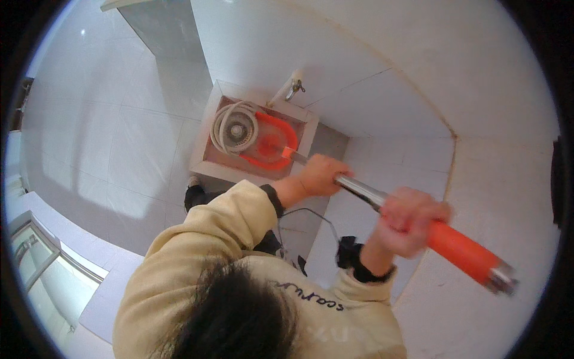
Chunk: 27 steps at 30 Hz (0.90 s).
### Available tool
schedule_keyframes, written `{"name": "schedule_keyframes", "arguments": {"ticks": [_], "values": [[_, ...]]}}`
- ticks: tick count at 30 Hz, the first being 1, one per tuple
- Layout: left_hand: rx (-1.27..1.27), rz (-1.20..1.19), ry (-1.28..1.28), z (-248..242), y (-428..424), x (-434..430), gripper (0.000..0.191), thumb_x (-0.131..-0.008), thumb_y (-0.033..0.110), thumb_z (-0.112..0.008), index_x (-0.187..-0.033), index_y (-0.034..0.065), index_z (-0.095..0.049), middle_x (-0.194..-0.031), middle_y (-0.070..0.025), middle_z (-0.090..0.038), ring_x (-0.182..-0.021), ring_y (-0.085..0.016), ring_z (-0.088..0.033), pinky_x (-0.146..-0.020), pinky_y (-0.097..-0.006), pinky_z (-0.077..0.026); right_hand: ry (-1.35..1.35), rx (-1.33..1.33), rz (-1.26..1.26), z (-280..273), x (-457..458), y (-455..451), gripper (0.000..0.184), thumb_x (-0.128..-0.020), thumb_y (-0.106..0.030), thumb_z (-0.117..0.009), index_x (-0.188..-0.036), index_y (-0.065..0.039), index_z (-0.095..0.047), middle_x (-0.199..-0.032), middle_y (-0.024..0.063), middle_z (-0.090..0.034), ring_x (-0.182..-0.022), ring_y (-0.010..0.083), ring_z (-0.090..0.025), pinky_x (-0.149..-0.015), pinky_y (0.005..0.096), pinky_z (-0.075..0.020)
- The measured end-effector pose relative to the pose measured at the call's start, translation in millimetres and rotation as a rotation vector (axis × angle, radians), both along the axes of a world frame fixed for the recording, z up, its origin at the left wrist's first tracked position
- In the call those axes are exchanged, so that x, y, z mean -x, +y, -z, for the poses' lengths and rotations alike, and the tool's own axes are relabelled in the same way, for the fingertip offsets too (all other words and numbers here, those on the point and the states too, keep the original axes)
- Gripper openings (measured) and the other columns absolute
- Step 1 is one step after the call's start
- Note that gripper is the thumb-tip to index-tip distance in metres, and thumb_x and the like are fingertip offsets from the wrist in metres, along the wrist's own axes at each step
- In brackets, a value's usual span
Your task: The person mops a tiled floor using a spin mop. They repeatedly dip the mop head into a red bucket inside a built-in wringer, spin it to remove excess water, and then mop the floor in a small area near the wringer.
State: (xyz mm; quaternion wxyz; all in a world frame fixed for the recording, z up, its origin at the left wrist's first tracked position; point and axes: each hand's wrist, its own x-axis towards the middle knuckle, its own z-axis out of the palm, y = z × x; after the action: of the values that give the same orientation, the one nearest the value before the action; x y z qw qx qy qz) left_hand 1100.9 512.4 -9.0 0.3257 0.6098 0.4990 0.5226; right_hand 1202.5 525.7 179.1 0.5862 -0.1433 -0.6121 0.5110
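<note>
My left hand (319,175) is closed around the lower part of a metal mop-like pole (363,190). Higher up, my right hand (410,220) grips the same pole just below its orange sleeve (464,251). The pole slants down to an orange joint (287,153) over a bucket with an orange rim (291,130). Inside the bucket are a round grey slotted basket (236,130) and a blurred orange disc (269,144). A pale hose (216,134) lies coiled around the basket. Whatever is at the pole's lower end is too blurred to make out.
The bucket stands in a low tiled basin (215,172). A metal tap (295,89) juts from the wall just behind it. A grey partition (166,31) rises at the upper left. Tiled walls meet at a corner on the right, and a window (40,256) is at lower left.
</note>
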Motion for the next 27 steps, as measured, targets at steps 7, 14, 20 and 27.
{"name": "schedule_keyframes", "arguments": {"ticks": [7,14,20,27], "values": [[0.276,-0.148,0.151,180.5,-24.4,3.1,0.011,-0.073,0.014,-0.067,-0.083,0.0103,-0.065,-0.081,-0.0132,-0.065,-0.082,-0.035,-0.062,-0.069,-0.0453,-0.049,-0.334,0.092,-0.003,176.5,9.4,-25.6,0.01,-0.089,-0.007,-0.056,-0.087,-0.006,-0.046,-0.07,0.0072,-0.056,-0.061,0.0148,-0.053,-0.06,0.0325,-0.0479],[0.196,-0.064,0.126,60.5,-1.0,10.3,0.017,-0.064,0.013,-0.071,-0.078,0.008,-0.063,-0.076,-0.0159,-0.062,-0.074,-0.038,-0.061,-0.062,-0.046,-0.047,-0.197,0.057,0.003,68.8,2.7,6.1,0.012,-0.09,-0.012,-0.061,-0.087,-0.006,-0.05,-0.071,0.0096,-0.06,-0.063,0.0203,-0.058,-0.061,0.039,-0.0514],[-0.168,0.187,-0.152,-99.0,1.7,-12.7,0.017,-0.071,0.021,-0.071,-0.076,0.01,-0.058,-0.07,-0.0114,-0.062,-0.069,-0.035,-0.061,-0.061,-0.0474,-0.047,-0.028,-0.241,0.006,-120.8,-8.7,10.4,0.027,-0.094,-0.032,-0.049,-0.083,-0.008,-0.042,-0.054,0.0005,-0.045,-0.039,0.0125,-0.04,-0.039,0.0266,-0.0349],[0.156,-0.012,0.02,58.4,20.0,0.7,0.016,-0.067,0.008,-0.069,-0.082,0.0095,-0.063,-0.079,-0.0117,-0.065,-0.076,-0.035,-0.063,-0.064,-0.043,-0.049,-0.101,-0.01,0.173,62.9,5.6,31.1,0.012,-0.089,-0.006,-0.053,-0.087,-0.008,-0.041,-0.056,0.0036,-0.045,-0.042,0.0106,-0.039,-0.04,0.0262,-0.0403]]}}
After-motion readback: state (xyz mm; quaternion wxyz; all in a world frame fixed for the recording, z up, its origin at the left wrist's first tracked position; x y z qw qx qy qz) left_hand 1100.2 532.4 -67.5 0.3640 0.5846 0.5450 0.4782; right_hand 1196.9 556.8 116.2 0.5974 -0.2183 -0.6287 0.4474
